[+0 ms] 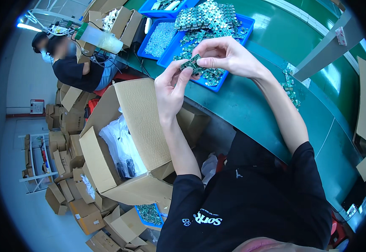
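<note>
Over the near edge of a shallow blue plastic tray [249, 26], both grips are narrow and occupied: the bare left hand [170, 90] pinches a small, flat green circuit-board strip [189, 63] between thumb and fingers, and the bare right hand [232, 58] has its thumb and fingertips at the strip's right end. The step in hand appears to be fine two-handed work on this strip — bending, parting or checking it, though the fingers hide too much to tell which. The next move would seem to call for a steady left pinch and a small, controlled action from the right. Beneath the hands lie loose green circuit-board pieces [213, 77], and beyond them, in the same tray, rises a stacked heap of green circuit-board panels [208, 19]. Just beside, to the left, a second blue plastic tray [148, 56] holds small silvery pieces [161, 38]. Both trays stand on a smooth green counter [250, 112] — farther right, more green board pieces [291, 89] lie near a grey post [328, 47].
</note>
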Demonstrator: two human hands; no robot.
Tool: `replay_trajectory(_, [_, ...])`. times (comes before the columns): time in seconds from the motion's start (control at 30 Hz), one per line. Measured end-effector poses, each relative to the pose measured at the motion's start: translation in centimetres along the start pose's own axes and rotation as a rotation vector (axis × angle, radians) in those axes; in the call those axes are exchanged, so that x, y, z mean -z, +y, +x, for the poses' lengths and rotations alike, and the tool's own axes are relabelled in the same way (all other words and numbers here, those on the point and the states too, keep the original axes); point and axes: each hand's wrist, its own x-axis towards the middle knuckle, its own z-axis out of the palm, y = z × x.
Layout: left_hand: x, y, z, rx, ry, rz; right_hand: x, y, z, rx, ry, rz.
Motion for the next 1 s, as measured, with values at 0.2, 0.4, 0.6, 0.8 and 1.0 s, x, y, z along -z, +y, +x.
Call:
replay_trajectory(0.2, [-2.5,0.5,0.0,-0.037,0.315,0.383,-2.1,-0.2,0.0,0.183,0.273,-0.412])
replay_trajectory(0.4, [-3.8,0.4,-0.2,-0.219,0.503,0.49,-3.2,-0.4,-0.2,0.507,0.428,-0.605])
replay_trajectory(0.6, [-3.9,0.7,-0.3,-0.269,0.542,0.556,-4.0,-1.0,-0.5,0.604,0.453,-0.599])
replay_trajectory(0.8, [-3.9,1.3,-0.1,-0.128,0.449,0.097,-3.6,-1.5,-0.6,0.431,0.407,-0.387])
replay_trajectory(1.0, [-3.3,1.0,0.3,-0.117,0.372,-0.205,-1.8,-0.6,-0.1,0.127,0.233,0.176])
